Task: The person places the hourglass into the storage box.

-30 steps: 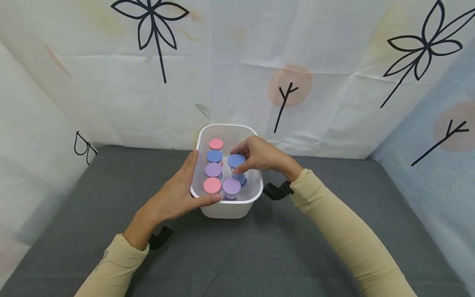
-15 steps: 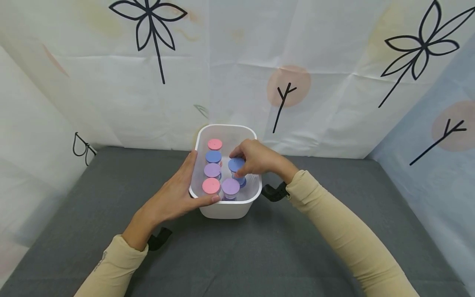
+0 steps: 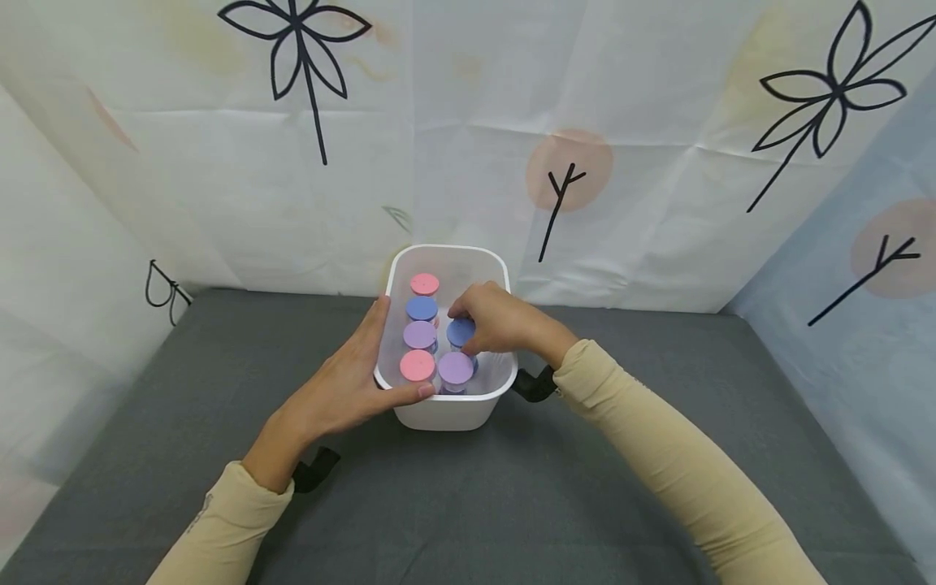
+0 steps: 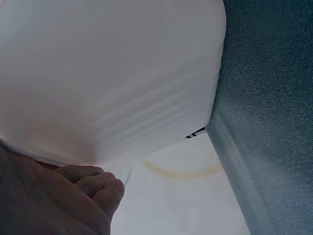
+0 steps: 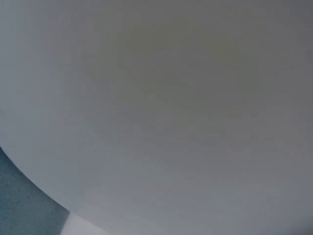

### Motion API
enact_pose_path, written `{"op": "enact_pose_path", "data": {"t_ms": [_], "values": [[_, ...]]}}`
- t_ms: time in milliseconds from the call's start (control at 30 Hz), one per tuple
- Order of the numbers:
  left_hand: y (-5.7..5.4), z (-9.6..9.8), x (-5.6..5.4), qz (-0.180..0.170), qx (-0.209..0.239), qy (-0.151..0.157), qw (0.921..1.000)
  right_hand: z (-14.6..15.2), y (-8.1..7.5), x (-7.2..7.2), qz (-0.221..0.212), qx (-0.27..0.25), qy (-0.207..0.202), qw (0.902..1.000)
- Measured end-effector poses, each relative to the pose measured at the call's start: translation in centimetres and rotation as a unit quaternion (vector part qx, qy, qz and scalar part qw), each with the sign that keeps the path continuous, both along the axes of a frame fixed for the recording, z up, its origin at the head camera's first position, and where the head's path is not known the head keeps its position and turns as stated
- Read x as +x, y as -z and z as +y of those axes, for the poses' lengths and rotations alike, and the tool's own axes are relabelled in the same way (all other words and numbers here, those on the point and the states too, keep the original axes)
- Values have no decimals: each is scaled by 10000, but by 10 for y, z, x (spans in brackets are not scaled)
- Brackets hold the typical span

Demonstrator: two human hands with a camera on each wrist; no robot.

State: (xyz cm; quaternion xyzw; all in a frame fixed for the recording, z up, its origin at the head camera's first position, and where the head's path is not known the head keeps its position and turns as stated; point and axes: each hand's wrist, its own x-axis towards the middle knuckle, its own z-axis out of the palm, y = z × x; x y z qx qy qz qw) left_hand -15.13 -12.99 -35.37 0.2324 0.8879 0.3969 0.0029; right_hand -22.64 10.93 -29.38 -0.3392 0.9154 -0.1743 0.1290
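A white plastic bin (image 3: 442,414) holds small clear jars with coloured lids. My left hand (image 3: 344,374) grips the bin's near left corner, thumb over the front rim and fingers along the left side; the left wrist view shows its fingers (image 4: 93,183) against the outer wall. Inside the bin, my right hand (image 3: 508,325) pinches a blue-lidded jar (image 3: 460,331) between thumb and fingers. Just in front of it stands a purple-lidded jar (image 3: 456,368). On the left, a row has a pink lid (image 3: 424,283), a blue lid (image 3: 422,308), a purple lid (image 3: 420,334) and a pink lid (image 3: 418,365).
The bin stands on a grey cloth-covered table (image 3: 468,504), near its back edge. A white printed curtain (image 3: 468,162) hangs behind and at both sides. The right wrist view is filled mostly by the bin's pale wall (image 5: 161,122).
My right hand has moved down and slightly left with the blue-lidded jar, lowering it deeper into the bin behind the purple-lidded jar. My left hand has kept its place on the bin.
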Motion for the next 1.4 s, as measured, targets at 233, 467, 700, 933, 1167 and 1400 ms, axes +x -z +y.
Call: {"op": "enact_pose_path", "data": {"t_ms": [233, 467, 700, 933, 1167, 1400], "values": [[-1, 3, -1, 82, 35, 37, 10000, 2, 3, -2, 137, 20, -205, 9997], [0, 2, -2, 54, 20, 31, 10000, 1, 3, -1, 115, 52, -255, 9996], [0, 2, -2, 43, 10, 20, 10000, 3, 2, -2, 76, -26, -352, 9993], [0, 3, -3, 24, 32, 41, 10000, 7, -1, 0, -302, -284, -162, 9990], [1, 2, -2, 35, -10, 46, 10000, 12, -2, 4, -597, -698, 137, 9957], [-1, 1, 0, 89, -348, -183, 9992, 27, 0, 15, -259, -1499, 480, 9872]]}}
